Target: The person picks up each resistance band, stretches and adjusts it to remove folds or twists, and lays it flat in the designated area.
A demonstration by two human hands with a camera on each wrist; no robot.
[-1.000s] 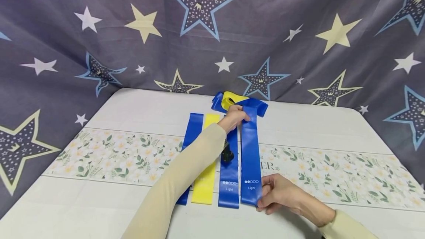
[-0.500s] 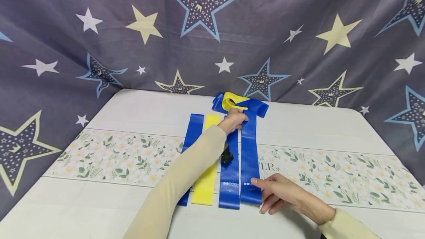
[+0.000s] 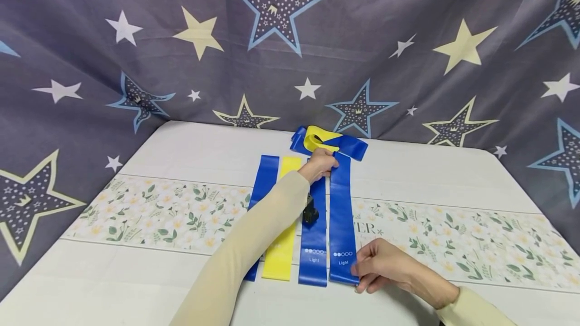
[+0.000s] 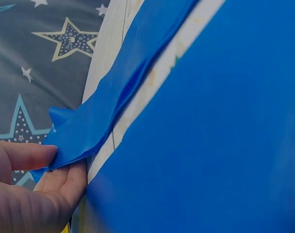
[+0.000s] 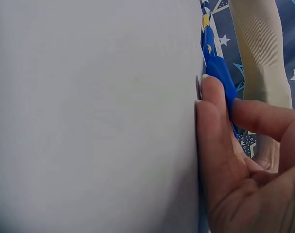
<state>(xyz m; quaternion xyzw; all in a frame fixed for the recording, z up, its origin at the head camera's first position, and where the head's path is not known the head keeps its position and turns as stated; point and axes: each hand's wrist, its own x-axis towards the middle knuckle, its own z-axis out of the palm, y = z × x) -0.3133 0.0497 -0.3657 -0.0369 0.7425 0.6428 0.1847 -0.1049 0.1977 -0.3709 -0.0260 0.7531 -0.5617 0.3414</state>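
- Rightmost blue band (image 3: 342, 210), smooth, ribbon-like, printed "Light": central on tabletop (image 3: 453, 175), long axis toward its back edge, printed end farthest from it.
- Left hand (image 3: 321, 162): pinching far end.
- Right hand (image 3: 382, 266): pinching near right corner.

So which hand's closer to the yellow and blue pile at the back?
Left. The left hand is just in front of the pile, pinching the far end of a blue strip; the right hand is farther off, by its near end.

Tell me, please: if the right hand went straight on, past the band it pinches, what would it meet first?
Probably the neighbouring blue band, left of the pinched blue band; the right hand might pass above it, as depth is unclear.
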